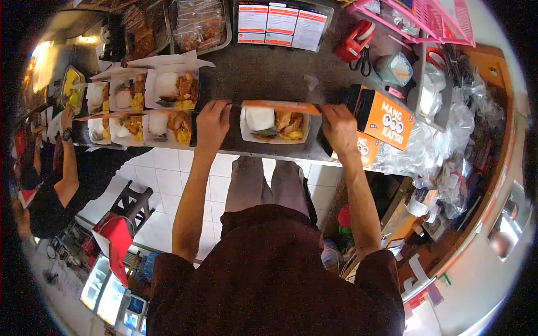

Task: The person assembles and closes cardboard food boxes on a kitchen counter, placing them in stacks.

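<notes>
An open paper food box (275, 138) stands in front of me at the counter's near edge. Inside lie a white block of rice (259, 119), breaded fried pieces with yellow food (291, 124) and something dark green. Its orange lid (281, 106) is raised along the far side, seen nearly edge-on. My right hand (341, 128) has its fingers on the lid's right end. At the left end, my left hand (212, 126) has thumb and fingers close together; whether they grip a flap cannot be made out.
More open filled boxes (170, 126) stand left. Closed orange boxes with writing (386, 117) are stacked right, beside plastic bags (447, 130). Scissors (360, 64), a red tape dispenser (355, 41) and a pink basket (439, 25) lie behind. A co-worker's hand (67, 117) is far left.
</notes>
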`<state>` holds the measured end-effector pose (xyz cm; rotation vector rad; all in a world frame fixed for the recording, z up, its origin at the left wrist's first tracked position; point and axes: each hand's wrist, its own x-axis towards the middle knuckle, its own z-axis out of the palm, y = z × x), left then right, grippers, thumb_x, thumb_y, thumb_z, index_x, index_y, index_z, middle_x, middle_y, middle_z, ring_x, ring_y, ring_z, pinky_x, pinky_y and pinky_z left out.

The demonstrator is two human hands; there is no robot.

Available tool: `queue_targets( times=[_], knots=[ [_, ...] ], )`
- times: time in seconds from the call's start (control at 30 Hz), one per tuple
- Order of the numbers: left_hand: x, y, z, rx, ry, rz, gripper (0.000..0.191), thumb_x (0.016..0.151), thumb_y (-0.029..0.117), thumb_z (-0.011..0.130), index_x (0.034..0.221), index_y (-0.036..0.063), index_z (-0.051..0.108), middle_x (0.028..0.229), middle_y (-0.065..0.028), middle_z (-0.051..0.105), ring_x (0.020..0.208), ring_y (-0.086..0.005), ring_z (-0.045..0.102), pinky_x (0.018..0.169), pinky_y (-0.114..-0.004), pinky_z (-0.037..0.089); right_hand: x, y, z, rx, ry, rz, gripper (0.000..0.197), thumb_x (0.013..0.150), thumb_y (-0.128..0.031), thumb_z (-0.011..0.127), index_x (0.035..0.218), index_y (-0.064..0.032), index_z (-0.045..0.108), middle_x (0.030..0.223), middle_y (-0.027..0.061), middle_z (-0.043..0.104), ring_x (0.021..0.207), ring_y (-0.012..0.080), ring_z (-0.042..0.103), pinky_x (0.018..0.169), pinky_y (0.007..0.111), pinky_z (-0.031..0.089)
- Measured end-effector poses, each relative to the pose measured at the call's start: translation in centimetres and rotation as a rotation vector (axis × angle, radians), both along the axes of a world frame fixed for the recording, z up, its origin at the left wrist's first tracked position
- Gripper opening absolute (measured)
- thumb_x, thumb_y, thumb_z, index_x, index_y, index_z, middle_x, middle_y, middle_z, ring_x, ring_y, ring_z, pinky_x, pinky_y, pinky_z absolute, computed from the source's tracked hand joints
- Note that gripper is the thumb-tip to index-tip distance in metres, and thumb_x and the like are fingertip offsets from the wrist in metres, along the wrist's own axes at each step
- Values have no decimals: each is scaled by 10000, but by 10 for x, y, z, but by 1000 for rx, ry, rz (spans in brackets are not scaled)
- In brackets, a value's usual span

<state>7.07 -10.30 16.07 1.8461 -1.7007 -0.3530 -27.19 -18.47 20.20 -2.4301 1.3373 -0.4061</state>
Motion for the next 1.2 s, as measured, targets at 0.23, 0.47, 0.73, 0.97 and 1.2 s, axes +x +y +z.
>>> queue_targets(
  times=[0.23,0.47,0.73,0.97,1.2],
  knots=[
    [-46,55,-41,38,403,289,403,737,-159,516,1064,4,686,997,-122,727,905,-215,714,807,-336,563,22,93,-79,183,-293,-567,446,757,71,565,1189,-9,644,1007,245,700,868,400,697,732,418,555],
    [-62,57,-49,136,603,466,461,723,-174,462,1101,-40,689,1054,-103,724,1005,-180,679,922,-305,513,19,96,-68,260,-386,-573,313,832,-64,685,1133,22,682,1009,247,729,822,310,742,734,363,564],
    [-51,59,-37,446,749,434,401,869,41,494,1225,-9,672,1083,-108,714,913,-206,664,842,-297,518,-21,86,-92,609,-413,-485,339,862,-77,607,1180,8,689,1026,253,716,880,311,728,741,401,559],
    [-60,41,-16,602,1114,452,454,994,301,477,1273,-16,645,1211,-122,646,1087,-205,622,937,-364,481,35,82,-38,658,-308,-542,380,986,-313,625,1054,51,707,945,249,706,876,374,722,743,400,551],
    [-63,47,-40,375,407,253,381,1010,232,612,1244,-67,639,1110,-159,608,936,-251,655,831,-323,507,49,83,-45,381,-213,-492,376,981,-155,601,1313,21,601,867,250,651,770,382,682,666,428,530]
  ],
)
